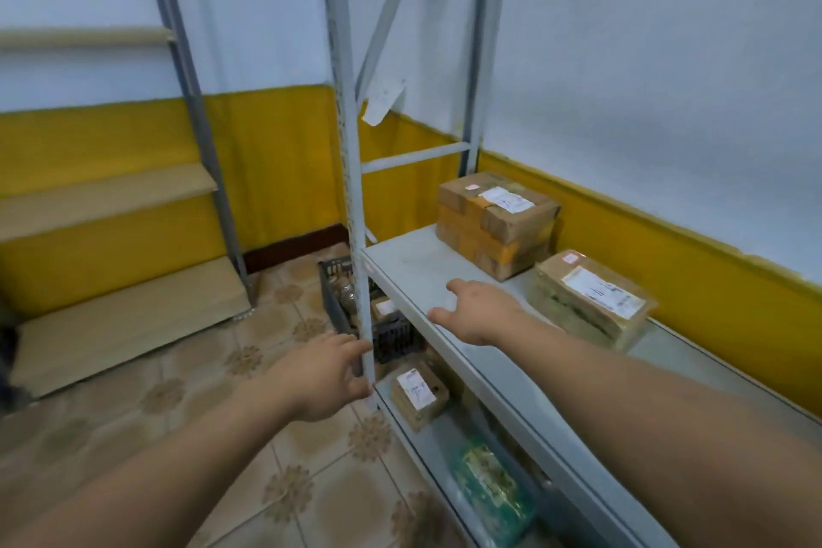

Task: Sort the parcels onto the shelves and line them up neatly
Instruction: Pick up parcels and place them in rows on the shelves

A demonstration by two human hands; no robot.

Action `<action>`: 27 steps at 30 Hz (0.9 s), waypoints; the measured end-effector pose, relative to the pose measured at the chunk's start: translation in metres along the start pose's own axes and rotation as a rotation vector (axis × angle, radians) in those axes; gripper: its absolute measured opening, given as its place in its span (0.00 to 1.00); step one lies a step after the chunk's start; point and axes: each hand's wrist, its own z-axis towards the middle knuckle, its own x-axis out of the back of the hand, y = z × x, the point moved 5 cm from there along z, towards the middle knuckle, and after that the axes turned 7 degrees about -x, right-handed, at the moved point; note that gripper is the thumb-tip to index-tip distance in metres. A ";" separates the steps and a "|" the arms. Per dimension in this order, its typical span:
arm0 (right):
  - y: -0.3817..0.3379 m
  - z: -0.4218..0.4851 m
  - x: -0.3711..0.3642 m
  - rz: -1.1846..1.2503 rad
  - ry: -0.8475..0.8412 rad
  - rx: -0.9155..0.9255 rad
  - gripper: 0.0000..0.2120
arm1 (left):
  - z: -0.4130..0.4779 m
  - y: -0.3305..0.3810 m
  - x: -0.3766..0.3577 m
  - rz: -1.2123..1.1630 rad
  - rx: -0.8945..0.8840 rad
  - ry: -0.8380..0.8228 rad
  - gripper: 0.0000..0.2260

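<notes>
Over the grey shelf [413,267] on the right, the person's right hand [482,311] hovers palm down with its fingers spread loose, gripping nothing, just short of the two parcels. At the far end of that shelf sits a brown box [493,222] banded with yellow tape, a white label on its top. Just beside it, nearer and further right, lies a flatter parcel [591,303] wrapped in clear film, also labelled, turned at a slight angle to the box. The two stand close, whether touching is hard to tell.

Left hand now: the left hand [320,378] is at the rack's near upright post [356,236], fingers curled around it, thumb on the near side, holding the post.

Down below, on the lower shelf, a small brown parcel [418,396] with a white label shows behind the post, and nearer still a green patterned packet [489,485]. On the tiled floor [267,458] beyond the post stands a dark plastic crate [351,307] with more parcels inside, their details too blurred to make out.
</notes>
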 end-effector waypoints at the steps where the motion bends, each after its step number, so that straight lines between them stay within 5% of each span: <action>1: -0.016 0.020 -0.004 -0.002 -0.011 0.032 0.37 | 0.007 -0.016 0.000 -0.003 0.026 -0.005 0.30; 16: -0.263 0.267 -0.037 -0.096 -0.212 0.362 0.35 | 0.095 -0.261 0.051 -0.102 0.328 -0.018 0.30; 27: -0.369 0.437 -0.035 0.018 -0.187 0.134 0.28 | 0.212 -0.476 0.095 -0.025 0.141 -0.111 0.30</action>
